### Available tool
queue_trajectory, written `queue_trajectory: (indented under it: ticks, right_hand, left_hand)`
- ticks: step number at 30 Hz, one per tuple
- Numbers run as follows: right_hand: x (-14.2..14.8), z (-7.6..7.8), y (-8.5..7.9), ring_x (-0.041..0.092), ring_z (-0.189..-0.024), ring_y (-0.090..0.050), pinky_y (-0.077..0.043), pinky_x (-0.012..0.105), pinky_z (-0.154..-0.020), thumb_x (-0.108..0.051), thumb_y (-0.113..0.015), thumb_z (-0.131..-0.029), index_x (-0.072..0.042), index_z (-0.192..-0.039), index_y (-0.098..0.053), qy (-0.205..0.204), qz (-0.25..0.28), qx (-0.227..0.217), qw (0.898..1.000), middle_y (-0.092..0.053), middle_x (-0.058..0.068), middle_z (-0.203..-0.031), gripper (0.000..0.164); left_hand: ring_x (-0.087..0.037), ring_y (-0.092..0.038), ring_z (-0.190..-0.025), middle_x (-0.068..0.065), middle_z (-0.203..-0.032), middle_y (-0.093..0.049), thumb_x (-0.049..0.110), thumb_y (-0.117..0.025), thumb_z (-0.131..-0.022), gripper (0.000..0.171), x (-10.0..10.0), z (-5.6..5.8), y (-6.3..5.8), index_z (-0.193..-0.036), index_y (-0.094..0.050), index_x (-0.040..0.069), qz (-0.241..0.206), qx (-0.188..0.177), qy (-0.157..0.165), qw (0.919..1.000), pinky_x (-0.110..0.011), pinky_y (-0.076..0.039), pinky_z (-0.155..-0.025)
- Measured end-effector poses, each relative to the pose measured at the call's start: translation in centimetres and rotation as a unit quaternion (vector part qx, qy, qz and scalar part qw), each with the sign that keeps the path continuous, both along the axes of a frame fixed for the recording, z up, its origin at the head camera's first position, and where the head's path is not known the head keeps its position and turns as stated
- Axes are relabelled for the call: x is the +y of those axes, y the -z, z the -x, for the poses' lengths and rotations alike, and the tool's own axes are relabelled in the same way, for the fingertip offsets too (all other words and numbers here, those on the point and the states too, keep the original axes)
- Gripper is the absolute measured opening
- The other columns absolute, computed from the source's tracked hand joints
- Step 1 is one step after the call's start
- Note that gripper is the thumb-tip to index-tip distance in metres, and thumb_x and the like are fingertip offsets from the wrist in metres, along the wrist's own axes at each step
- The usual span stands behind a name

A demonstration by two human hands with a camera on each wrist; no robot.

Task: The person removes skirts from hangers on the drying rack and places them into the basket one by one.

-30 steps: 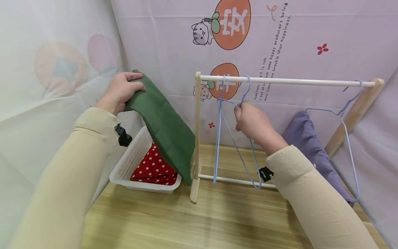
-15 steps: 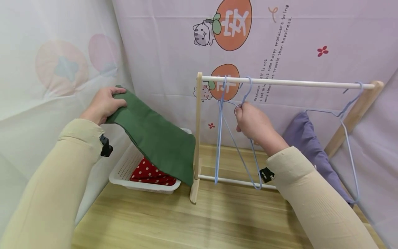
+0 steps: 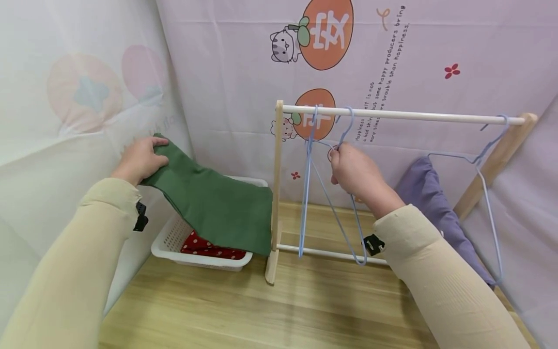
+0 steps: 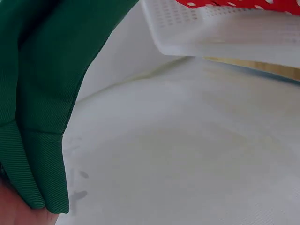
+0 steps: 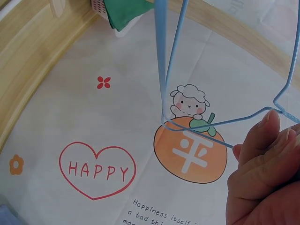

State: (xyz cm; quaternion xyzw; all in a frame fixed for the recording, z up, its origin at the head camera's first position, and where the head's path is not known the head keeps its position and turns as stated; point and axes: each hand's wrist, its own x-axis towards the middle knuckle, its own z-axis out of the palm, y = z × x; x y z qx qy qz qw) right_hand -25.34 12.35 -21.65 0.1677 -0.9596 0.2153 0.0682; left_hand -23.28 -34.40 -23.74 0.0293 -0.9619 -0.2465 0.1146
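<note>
My left hand [image 3: 141, 157] grips the upper end of a folded green cloth [image 3: 218, 203] between thumb and fingers. The cloth slopes down to the right, its lower end beside the rack's left post. Below it, a white plastic basket [image 3: 205, 261] holds a red cloth with white dots [image 3: 209, 248], partly covered by the green one. My right hand [image 3: 359, 174] pinches a light blue wire hanger [image 3: 351, 123] just below its hook, which is over the rack's rod. In the left wrist view, stitched edges of the green cloth [image 4: 51, 93] show near the fingers.
A small rack with a white rod [image 3: 414, 115] and wooden posts [image 3: 277, 169] stands on the wood-grain table [image 3: 196, 300]. Another hanger [image 3: 305, 203] hangs at left, one more [image 3: 490, 208] at right. Behind the right one is a purple cloth item [image 3: 431, 194]. Printed fabric walls surround everything.
My left hand has moved left and down with the green cloth, which now slopes more gently and covers more of the basket and red cloth. My right hand stays on the hanger.
</note>
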Motion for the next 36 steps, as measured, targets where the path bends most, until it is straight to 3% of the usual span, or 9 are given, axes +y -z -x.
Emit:
queue_trajectory:
  ticks: [8,13,17,24,36]
  right_hand:
    - [0.0,0.0,0.0,0.027,-0.068,-0.053,-0.041,0.038,-0.063,-0.035,-0.021,-0.105,-0.007,-0.105,-0.049,0.0,0.001,-0.003,1.0,-0.065,0.006,-0.076,0.04]
    - [-0.1,0.1,0.1,0.026,-0.068,-0.053,-0.041,0.038,-0.062,-0.035,-0.021,-0.105,-0.008,-0.106,-0.049,-0.003,0.002,-0.002,1.0,-0.065,0.006,-0.076,0.039]
    - [-0.1,0.1,0.1,0.026,-0.066,-0.052,-0.041,0.038,-0.06,-0.035,-0.02,-0.105,-0.007,-0.106,-0.049,-0.004,0.006,-0.004,1.0,-0.065,0.006,-0.076,0.039]
    - [-0.1,0.0,-0.1,0.026,-0.064,-0.052,-0.041,0.038,-0.059,-0.032,-0.021,-0.105,-0.006,-0.105,-0.049,-0.006,0.004,0.003,1.0,-0.065,0.006,-0.074,0.037]
    - [-0.1,0.0,0.0,0.026,-0.066,-0.052,-0.041,0.038,-0.061,-0.032,-0.021,-0.105,-0.007,-0.103,-0.048,-0.003,0.0,0.0,1.0,-0.066,0.006,-0.073,0.037]
  left_hand:
    - [-0.045,-0.047,-0.115,-0.031,-0.145,-0.036,0.01,-0.049,-0.089,0.056,-0.1,0.0,1.2,-0.144,-0.042,0.004,0.058,-0.008,-0.001,0.9983,-0.048,-0.039,-0.079]
    - [-0.05,-0.047,-0.116,-0.032,-0.142,-0.039,0.009,-0.049,-0.089,0.055,-0.6,0.2,2.2,-0.143,-0.043,0.003,0.093,-0.011,0.0,0.9956,-0.055,-0.043,-0.085]
    - [-0.053,-0.041,-0.121,-0.033,-0.139,-0.041,0.009,-0.049,-0.087,0.055,-0.8,0.4,2.9,-0.142,-0.043,0.003,0.123,-0.008,-0.003,0.9924,-0.061,-0.04,-0.092]
    - [-0.052,-0.043,-0.122,-0.032,-0.138,-0.044,0.011,-0.053,-0.089,0.054,0.1,0.7,4.0,-0.141,-0.043,0.003,0.145,-0.01,0.002,0.9894,-0.062,-0.038,-0.096]
    - [-0.047,-0.046,-0.122,-0.029,-0.14,-0.045,0.011,-0.055,-0.09,0.056,2.3,1.3,5.4,-0.143,-0.042,0.006,0.161,-0.028,0.018,0.9865,-0.06,-0.044,-0.089]
